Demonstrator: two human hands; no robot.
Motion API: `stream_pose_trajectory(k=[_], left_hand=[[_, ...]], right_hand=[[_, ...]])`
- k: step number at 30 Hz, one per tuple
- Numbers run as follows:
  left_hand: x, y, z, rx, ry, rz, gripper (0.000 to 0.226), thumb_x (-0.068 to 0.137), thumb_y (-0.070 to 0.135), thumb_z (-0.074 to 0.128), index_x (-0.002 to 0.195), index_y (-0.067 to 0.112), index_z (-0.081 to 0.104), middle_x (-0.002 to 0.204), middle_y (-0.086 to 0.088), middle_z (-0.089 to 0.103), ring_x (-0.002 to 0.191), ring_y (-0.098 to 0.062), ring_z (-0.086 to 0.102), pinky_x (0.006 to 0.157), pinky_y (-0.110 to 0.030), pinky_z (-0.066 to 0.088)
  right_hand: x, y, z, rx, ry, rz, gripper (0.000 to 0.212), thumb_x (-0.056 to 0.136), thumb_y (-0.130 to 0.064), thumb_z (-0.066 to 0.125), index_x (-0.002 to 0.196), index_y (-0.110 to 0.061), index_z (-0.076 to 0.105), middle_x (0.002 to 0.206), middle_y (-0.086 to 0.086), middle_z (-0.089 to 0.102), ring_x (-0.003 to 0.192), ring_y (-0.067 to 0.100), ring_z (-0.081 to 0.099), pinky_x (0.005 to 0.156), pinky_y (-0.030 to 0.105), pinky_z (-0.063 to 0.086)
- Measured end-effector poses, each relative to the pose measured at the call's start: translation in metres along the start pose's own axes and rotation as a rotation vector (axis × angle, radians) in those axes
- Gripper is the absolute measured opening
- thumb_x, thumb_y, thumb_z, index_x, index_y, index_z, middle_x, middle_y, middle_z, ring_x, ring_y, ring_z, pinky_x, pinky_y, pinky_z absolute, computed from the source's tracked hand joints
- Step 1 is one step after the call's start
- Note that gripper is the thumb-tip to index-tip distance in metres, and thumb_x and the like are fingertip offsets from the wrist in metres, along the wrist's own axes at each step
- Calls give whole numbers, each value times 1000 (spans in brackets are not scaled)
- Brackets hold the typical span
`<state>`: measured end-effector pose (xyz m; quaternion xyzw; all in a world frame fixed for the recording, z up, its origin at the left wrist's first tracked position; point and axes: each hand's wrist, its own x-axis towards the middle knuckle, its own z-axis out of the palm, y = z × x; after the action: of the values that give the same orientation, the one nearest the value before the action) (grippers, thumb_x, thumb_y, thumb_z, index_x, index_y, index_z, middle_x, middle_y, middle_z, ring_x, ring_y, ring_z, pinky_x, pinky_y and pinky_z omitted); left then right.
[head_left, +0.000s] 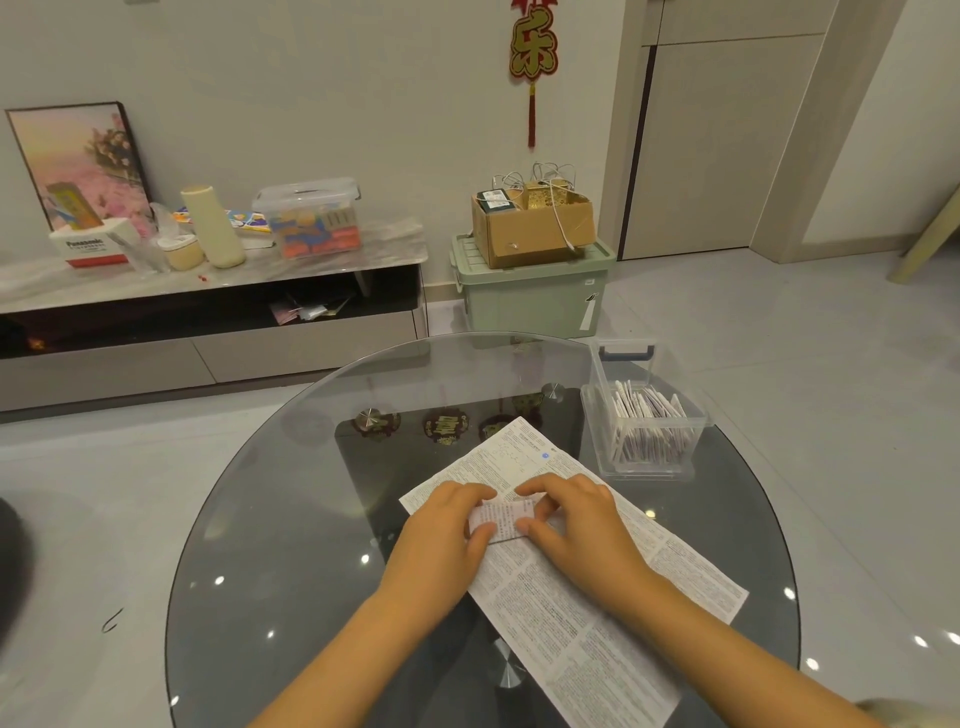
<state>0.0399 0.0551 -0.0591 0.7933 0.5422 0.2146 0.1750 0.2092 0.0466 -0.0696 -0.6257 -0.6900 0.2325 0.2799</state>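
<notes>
A large printed paper leaflet (582, 613) lies unfolded and slanted on the round glass table (291, 519). On top of it sits a small folded leaflet (506, 519). My left hand (441, 535) pinches the folded leaflet's left end between thumb and fingers. My right hand (576, 525) pinches its right end the same way. Both hands rest over the middle of the large sheet and hide part of the small one.
A clear plastic bin (644, 431) with several small packets stands at the table's right rear, lid raised. Beyond the table are a low TV cabinet (208, 312) with clutter and a green storage box (535, 296) carrying a cardboard box (535, 228).
</notes>
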Motion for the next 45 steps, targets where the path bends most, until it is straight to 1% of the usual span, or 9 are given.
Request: stream_pose_trajectory(k=[6, 11, 16, 21, 25, 28, 33, 38, 45], left_hand=[[2, -1, 7, -79, -21, -76, 38, 92, 26, 58, 129, 29, 48, 116, 14, 44, 81, 4, 46, 68, -1, 36], [4, -6, 13, -28, 7, -39, 27, 91, 22, 60, 116, 28, 56, 112, 15, 31, 108, -1, 29, 88, -7, 27], [4, -10, 5, 39, -57, 38, 20, 90, 29, 60, 107, 23, 68, 104, 14, 52, 110, -7, 44, 102, -27, 34], [5, -13, 0, 208, -39, 162, 34, 90, 45, 56, 117, 28, 64, 113, 14, 61, 106, -4, 51, 99, -21, 36], [4, -12, 2, 281, 8, 269, 34, 88, 41, 44, 80, 28, 73, 74, 13, 67, 67, -6, 61, 66, -26, 52], [3, -9, 4, 222, 111, 269, 32, 89, 39, 40, 75, 28, 67, 72, 16, 63, 64, -4, 57, 63, -21, 46], [4, 11, -6, -107, 250, 136, 13, 93, 19, 53, 86, 23, 64, 83, 19, 56, 78, -1, 52, 73, -13, 41], [22, 32, -16, -80, 290, 259, 19, 89, 22, 47, 75, 20, 59, 72, 16, 51, 68, -5, 50, 68, -16, 41], [65, 66, -18, -227, 187, 361, 14, 90, 9, 58, 86, 18, 69, 84, 7, 64, 84, -4, 55, 74, -10, 42]], right_hand=[[1, -4, 8, 1, 40, 22, 25, 88, -36, 59, 105, -48, 47, 85, -15, 55, 98, 7, 37, 80, 23, 25], [1, -4, 10, -104, 53, -38, 13, 89, -35, 59, 100, -39, 64, 100, -19, 45, 101, 3, 31, 87, 20, 16], [-2, -3, 7, -220, 21, -160, 25, 93, -33, 52, 115, -33, 66, 116, -17, 52, 114, 10, 33, 88, 18, 16], [-4, -5, -3, -322, -44, -252, 32, 93, -40, 51, 123, -32, 61, 135, -17, 41, 129, 12, 22, 102, 26, 17], [-4, -7, -1, -381, 12, -372, 16, 83, -31, 66, 96, -26, 74, 97, -13, 64, 99, 17, 53, 83, 30, 42], [-5, -8, -1, -377, 117, -394, 9, 74, -28, 65, 76, -27, 74, 67, -15, 62, 67, 10, 57, 59, 23, 49], [-7, -21, -27, -311, 213, -388, 11, 76, -23, 61, 76, -23, 72, 67, -11, 61, 65, 10, 55, 59, 19, 44], [-9, -29, -61, -246, 127, -299, 24, 96, -26, 48, 101, -16, 69, 88, -1, 62, 83, 11, 41, 68, 16, 33], [-6, -16, -104, -208, 221, -120, 16, 91, -30, 57, 97, -28, 71, 85, -14, 65, 82, 4, 51, 75, 24, 45]])
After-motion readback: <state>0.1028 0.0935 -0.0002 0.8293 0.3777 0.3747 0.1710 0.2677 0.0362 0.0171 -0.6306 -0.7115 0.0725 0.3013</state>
